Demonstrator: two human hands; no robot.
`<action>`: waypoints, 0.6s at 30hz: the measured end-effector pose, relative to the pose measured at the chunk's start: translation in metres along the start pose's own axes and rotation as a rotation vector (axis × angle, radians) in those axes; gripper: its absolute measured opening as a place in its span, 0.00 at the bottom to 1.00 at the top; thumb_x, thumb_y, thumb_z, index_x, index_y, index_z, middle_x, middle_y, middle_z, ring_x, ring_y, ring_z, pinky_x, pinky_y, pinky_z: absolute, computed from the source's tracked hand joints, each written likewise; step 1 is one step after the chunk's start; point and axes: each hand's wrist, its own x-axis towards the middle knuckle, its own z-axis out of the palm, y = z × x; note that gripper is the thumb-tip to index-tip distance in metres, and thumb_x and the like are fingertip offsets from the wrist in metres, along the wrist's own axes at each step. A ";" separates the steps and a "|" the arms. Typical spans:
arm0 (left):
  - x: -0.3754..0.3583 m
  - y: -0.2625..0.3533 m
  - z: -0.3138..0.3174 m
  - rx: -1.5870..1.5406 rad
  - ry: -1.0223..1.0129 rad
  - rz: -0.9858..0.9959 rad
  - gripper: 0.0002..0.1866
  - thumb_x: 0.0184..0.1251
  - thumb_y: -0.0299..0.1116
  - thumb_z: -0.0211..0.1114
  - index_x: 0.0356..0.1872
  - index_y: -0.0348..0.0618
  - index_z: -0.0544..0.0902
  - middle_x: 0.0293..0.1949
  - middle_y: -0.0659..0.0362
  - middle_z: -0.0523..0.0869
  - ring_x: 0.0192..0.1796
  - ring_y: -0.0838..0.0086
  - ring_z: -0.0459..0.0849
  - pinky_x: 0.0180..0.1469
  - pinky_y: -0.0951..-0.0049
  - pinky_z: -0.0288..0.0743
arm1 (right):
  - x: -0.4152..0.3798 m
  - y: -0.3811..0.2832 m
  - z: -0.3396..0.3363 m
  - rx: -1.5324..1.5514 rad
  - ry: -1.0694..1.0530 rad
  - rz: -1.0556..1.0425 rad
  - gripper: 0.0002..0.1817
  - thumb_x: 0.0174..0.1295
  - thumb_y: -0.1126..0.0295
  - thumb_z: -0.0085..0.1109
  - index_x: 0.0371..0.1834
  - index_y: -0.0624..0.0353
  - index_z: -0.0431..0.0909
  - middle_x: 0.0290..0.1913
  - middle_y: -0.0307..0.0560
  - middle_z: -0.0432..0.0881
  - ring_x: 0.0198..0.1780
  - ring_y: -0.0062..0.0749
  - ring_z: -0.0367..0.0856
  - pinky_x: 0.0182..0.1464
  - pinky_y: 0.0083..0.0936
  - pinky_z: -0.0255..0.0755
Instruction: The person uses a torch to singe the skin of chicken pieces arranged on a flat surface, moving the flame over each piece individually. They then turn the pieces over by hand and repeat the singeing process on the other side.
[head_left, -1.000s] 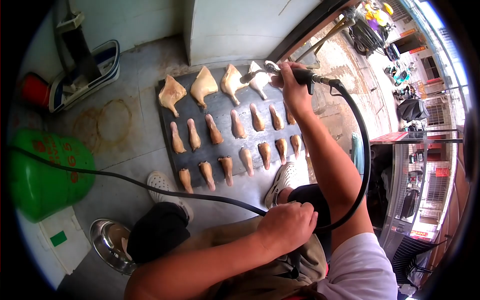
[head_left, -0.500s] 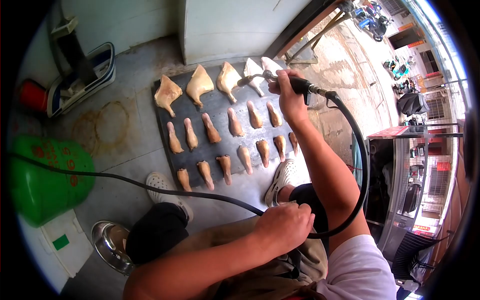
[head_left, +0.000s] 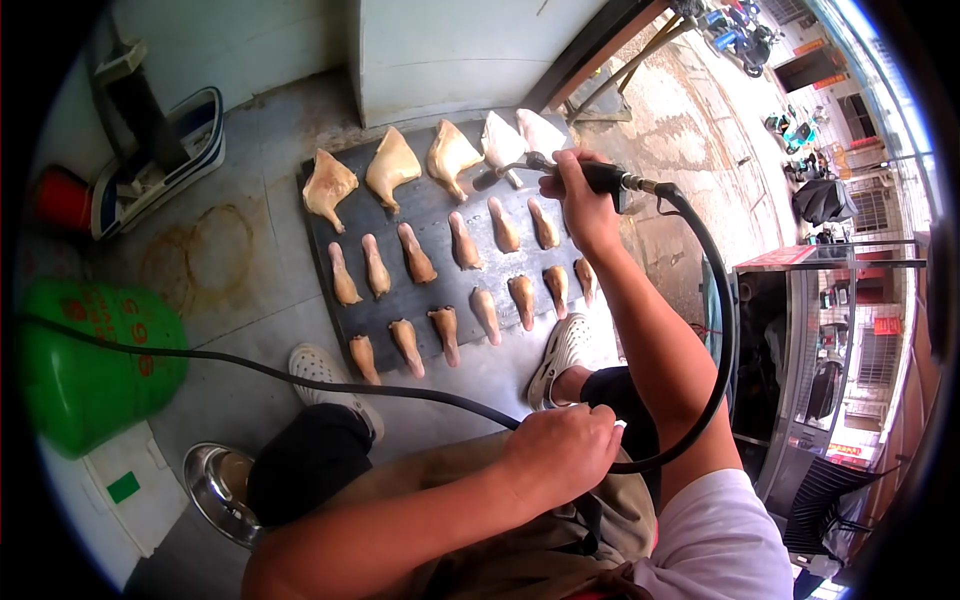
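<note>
Right now I'm gripping the torch (head_left: 560, 172) in my right hand (head_left: 580, 200), fingers clamped on its handle, nozzle over the poultry pieces (head_left: 445, 155) on the dark board (head_left: 440, 290); my left hand (head_left: 560, 450) is closing around the black hose (head_left: 300, 375) at my lap

Your single head camera looks steeply down past your knees at the dark flat slab (head_left: 440, 260) on the grey concrete floor (head_left: 250, 290), fairly near.

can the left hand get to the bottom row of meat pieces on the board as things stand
Probably not right away: the left hand is closed around the black hose by the lap, though nothing blocks the way to the bottom row.
</note>
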 end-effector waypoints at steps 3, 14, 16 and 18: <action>-0.001 0.000 0.001 0.000 -0.012 0.009 0.12 0.69 0.37 0.60 0.29 0.40 0.76 0.24 0.49 0.83 0.29 0.51 0.84 0.31 0.54 0.78 | -0.004 0.002 -0.002 -0.026 -0.076 -0.038 0.12 0.71 0.65 0.58 0.47 0.63 0.76 0.36 0.48 0.83 0.35 0.27 0.84 0.40 0.22 0.80; -0.024 -0.008 0.023 0.027 -0.362 0.011 0.14 0.69 0.38 0.57 0.28 0.37 0.81 0.26 0.44 0.84 0.32 0.47 0.85 0.37 0.49 0.79 | -0.098 0.004 0.027 -0.788 -1.047 -0.789 0.17 0.59 0.73 0.56 0.51 0.63 0.75 0.59 0.58 0.76 0.56 0.51 0.78 0.55 0.35 0.76; -0.025 -0.008 0.023 0.036 -0.390 -0.012 0.15 0.69 0.37 0.57 0.28 0.36 0.81 0.27 0.43 0.84 0.34 0.47 0.85 0.39 0.50 0.79 | -0.104 0.018 0.036 -0.895 -1.096 -0.841 0.15 0.58 0.71 0.57 0.48 0.63 0.76 0.59 0.56 0.76 0.52 0.47 0.78 0.53 0.34 0.76; -0.025 -0.009 0.023 0.043 -0.411 -0.038 0.15 0.69 0.37 0.57 0.27 0.36 0.82 0.27 0.42 0.85 0.35 0.46 0.85 0.40 0.50 0.79 | -0.108 0.026 0.043 -0.949 -1.124 -0.886 0.15 0.58 0.69 0.57 0.47 0.63 0.75 0.59 0.55 0.76 0.49 0.46 0.78 0.52 0.33 0.76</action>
